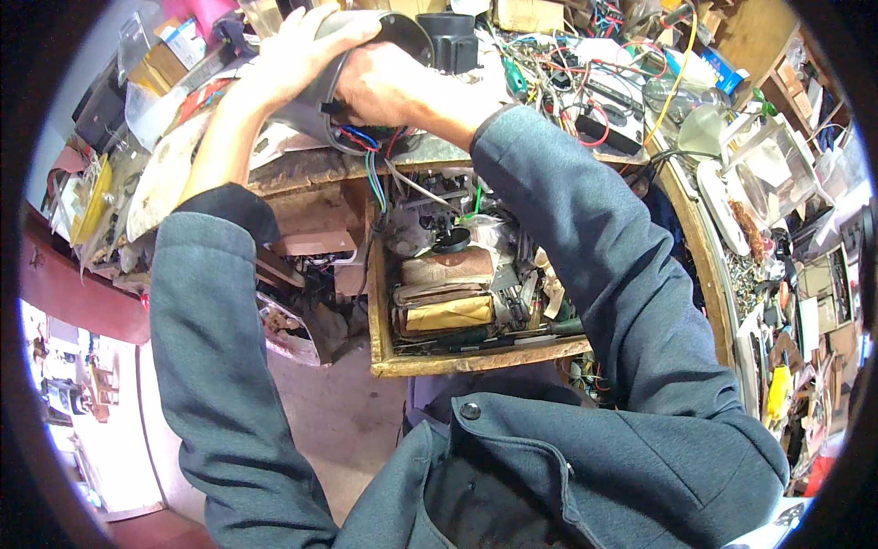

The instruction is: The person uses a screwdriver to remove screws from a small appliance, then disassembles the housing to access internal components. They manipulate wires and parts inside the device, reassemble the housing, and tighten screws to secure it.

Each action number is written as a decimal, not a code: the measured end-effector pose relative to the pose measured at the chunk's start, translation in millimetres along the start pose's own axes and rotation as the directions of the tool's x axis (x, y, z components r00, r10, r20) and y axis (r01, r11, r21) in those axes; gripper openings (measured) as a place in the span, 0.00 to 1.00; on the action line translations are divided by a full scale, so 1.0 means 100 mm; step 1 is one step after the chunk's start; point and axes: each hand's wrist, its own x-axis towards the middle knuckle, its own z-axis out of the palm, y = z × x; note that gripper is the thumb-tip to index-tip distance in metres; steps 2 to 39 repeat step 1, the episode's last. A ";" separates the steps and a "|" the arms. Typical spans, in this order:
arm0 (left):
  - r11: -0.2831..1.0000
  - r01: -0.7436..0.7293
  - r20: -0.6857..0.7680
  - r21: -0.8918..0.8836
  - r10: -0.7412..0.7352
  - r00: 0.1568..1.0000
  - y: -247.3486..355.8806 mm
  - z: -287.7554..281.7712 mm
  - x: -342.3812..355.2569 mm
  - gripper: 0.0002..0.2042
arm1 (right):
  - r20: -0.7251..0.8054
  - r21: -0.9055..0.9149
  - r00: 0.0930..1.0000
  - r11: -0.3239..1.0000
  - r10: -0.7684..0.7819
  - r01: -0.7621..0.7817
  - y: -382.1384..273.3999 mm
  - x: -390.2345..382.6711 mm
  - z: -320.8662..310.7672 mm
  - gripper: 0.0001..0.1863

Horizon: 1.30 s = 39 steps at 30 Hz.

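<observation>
A dark grey, hollow, curved housing (400,30) is held tilted over the far edge of the workbench. My left hand (306,55) is closed around its left side, with the thumb laid along the upper rim. My right hand (373,84) is curled against the housing's open side, its fingertips hidden inside. What those fingers grip cannot be made out. Blue, red and green wires (373,163) hang from the lower end of the housing, below my right hand. A black cylindrical part (450,38) stands on the bench just right of the housing.
Tangled wires and probes (585,87) crowd the bench to the right. Below my arms an open wooden drawer (476,364) holds brown and yellow packets (448,313) and small tools. A clear plastic container (777,169) sits at the right. A yellow-handled tool (779,392) lies among clutter there.
</observation>
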 end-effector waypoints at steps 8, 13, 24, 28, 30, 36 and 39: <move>1.000 0.004 0.002 0.001 -0.004 1.000 -0.03 0.01 -0.01 0.48 | 0.022 -0.014 0.999 0.999 0.035 -0.035 0.00 0.01 0.01 0.13; 1.000 0.004 0.002 0.001 -0.004 1.000 -0.03 0.01 -0.01 0.48 | 0.022 -0.014 0.999 0.999 0.035 -0.035 0.00 0.01 0.01 0.13; 1.000 0.004 0.002 0.001 -0.004 1.000 -0.03 0.01 -0.01 0.48 | 0.022 -0.014 0.999 0.999 0.035 -0.035 0.00 0.01 0.01 0.13; 1.000 0.004 0.002 0.001 -0.004 1.000 -0.03 0.01 -0.01 0.48 | 0.022 -0.014 0.999 0.999 0.035 -0.035 0.00 0.01 0.01 0.13; 1.000 0.004 0.002 0.001 -0.004 1.000 -0.03 0.01 -0.01 0.48 | 0.022 -0.014 0.999 0.999 0.035 -0.035 0.00 0.01 0.01 0.13; 1.000 0.004 0.002 0.001 -0.004 1.000 -0.03 0.01 -0.01 0.48 | 0.022 -0.014 0.999 0.999 0.035 -0.035 0.00 0.01 0.01 0.13; 1.000 0.004 0.002 0.001 -0.004 1.000 -0.03 0.01 -0.01 0.48 | 0.022 -0.014 0.999 0.999 0.035 -0.035 0.00 0.01 0.01 0.13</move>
